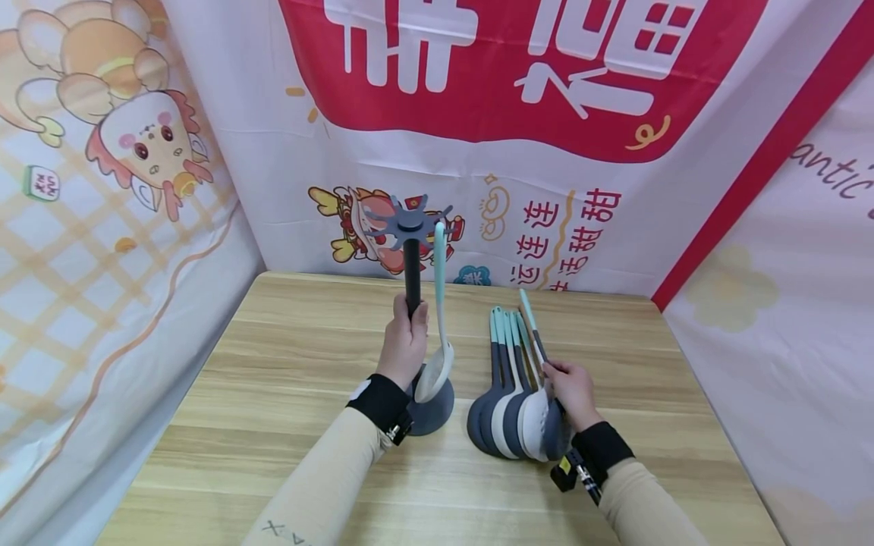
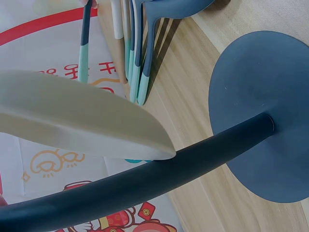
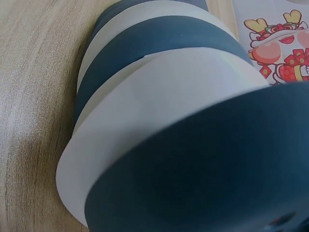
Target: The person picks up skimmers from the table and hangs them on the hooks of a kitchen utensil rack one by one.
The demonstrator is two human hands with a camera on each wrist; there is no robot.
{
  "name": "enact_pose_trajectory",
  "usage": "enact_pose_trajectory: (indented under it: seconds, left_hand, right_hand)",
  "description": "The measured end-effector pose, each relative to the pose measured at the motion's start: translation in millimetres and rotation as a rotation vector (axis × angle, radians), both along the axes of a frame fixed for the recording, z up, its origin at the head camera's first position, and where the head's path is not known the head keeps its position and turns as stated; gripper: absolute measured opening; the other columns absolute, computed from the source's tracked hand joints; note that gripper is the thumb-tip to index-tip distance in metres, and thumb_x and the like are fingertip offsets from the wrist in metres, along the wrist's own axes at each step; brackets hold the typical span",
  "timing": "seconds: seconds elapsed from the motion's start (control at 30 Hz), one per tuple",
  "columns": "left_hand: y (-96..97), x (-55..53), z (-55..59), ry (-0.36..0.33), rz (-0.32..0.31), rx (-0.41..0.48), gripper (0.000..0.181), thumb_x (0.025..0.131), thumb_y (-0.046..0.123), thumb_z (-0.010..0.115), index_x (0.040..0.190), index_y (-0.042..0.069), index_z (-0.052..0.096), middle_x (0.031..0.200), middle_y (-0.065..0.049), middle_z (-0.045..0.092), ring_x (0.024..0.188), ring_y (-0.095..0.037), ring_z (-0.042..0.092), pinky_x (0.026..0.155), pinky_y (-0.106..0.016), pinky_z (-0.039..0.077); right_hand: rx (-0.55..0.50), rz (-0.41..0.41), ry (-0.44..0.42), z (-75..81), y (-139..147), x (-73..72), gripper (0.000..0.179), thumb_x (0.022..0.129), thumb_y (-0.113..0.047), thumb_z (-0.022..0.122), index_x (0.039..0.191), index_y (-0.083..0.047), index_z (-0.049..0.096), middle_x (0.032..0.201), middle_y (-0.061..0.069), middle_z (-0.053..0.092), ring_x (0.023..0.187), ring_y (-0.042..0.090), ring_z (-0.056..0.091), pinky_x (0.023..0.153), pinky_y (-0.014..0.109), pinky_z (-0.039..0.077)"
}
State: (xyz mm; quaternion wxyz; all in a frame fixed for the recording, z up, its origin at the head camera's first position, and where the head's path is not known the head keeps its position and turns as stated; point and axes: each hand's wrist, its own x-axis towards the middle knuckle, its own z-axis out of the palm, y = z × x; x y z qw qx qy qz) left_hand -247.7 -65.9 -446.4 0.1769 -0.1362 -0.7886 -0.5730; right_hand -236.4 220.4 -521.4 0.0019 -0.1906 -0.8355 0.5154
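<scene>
My left hand (image 1: 403, 345) grips the black pole (image 1: 412, 265) of a utensil stand with a hooked top (image 1: 410, 220) and a round dark base (image 2: 256, 82). From that top hangs a white ladle (image 1: 437, 371) with a mint handle; its bowl lies close beside the pole in the left wrist view. With my right hand (image 1: 573, 390) I pinch the handle of a dark, mint-tipped ladle (image 3: 203, 164) at the right end of a row. Its bowl overlaps the nearest white ladle (image 3: 159, 92) in the right wrist view.
Several dark and white ladles (image 1: 501, 417) with mint handle ends stand packed side by side on the wooden table (image 1: 287, 394). A printed cloth (image 1: 382, 152) hangs behind the table's back edge, with more cloth at both sides.
</scene>
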Motion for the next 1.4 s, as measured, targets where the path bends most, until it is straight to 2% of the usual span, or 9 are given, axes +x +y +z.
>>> enact_pose_trajectory:
  seconds: [0.27,0.53,0.77,0.93,1.2,1.4]
  left_hand:
    - [-0.6,0.1,0.1,0.009,0.005,-0.004,0.021,0.108,0.025,0.036,0.115,0.005,0.037,0.076,-0.009,0.047,0.064,-0.021,0.046,0.061,-0.031,0.040]
    - [-1.2,0.7,0.5,0.005,0.010,-0.005,0.020,0.108,0.024,0.036,0.114,0.005,0.038,0.075,-0.009,0.047,0.064,-0.019,0.046,0.060,-0.030,0.040]
    - [-1.9,0.0,1.0,0.002,0.007,-0.004,0.020,0.108,0.024,0.036,0.114,0.005,0.038,0.076,-0.009,0.047,0.064,-0.019,0.046,0.060,-0.030,0.041]
    - [-1.7,0.5,1.5,0.004,0.009,0.000,0.020,0.108,0.024,0.037,0.114,0.005,0.038,0.076,-0.008,0.047,0.063,-0.020,0.046,0.060,-0.030,0.040]
    - [-1.3,1.0,0.2,-0.001,0.000,0.004,0.021,0.108,0.026,0.036,0.113,0.006,0.038,0.075,-0.008,0.047,0.062,-0.018,0.047,0.060,-0.030,0.042]
    - [-0.9,0.2,0.1,-0.005,-0.004,0.007,0.021,0.108,0.026,0.036,0.113,0.006,0.038,0.076,-0.008,0.047,0.063,-0.019,0.047,0.060,-0.030,0.042]
  right_hand:
    - [-0.008,0.035,-0.029,6.8,-2,1.4,0.037,0.101,-0.019,0.055,0.124,0.008,0.063,0.116,0.027,0.067,0.101,0.032,0.061,0.068,0.022,0.044]
    - [0.030,0.055,-0.016,8.8,-5,2.3,0.034,0.099,-0.019,0.056,0.120,0.007,0.066,0.112,0.024,0.069,0.086,0.021,0.060,0.068,0.023,0.044]
    - [0.008,0.067,0.021,15.7,-11,3.8,0.034,0.100,-0.018,0.056,0.118,0.009,0.065,0.110,0.025,0.070,0.095,0.034,0.062,0.071,0.023,0.044]
    - [0.009,0.078,0.027,19.0,-13,4.4,0.035,0.100,-0.019,0.055,0.119,0.009,0.065,0.112,0.026,0.069,0.102,0.039,0.060,0.073,0.024,0.044]
    - [0.010,0.085,0.038,21.1,-14,4.1,0.033,0.100,-0.017,0.055,0.119,0.008,0.065,0.111,0.026,0.069,0.104,0.039,0.059,0.074,0.025,0.043]
    - [0.016,0.077,0.041,23.8,-17,4.0,0.033,0.100,-0.017,0.056,0.119,0.008,0.065,0.111,0.026,0.069,0.099,0.035,0.061,0.072,0.023,0.044]
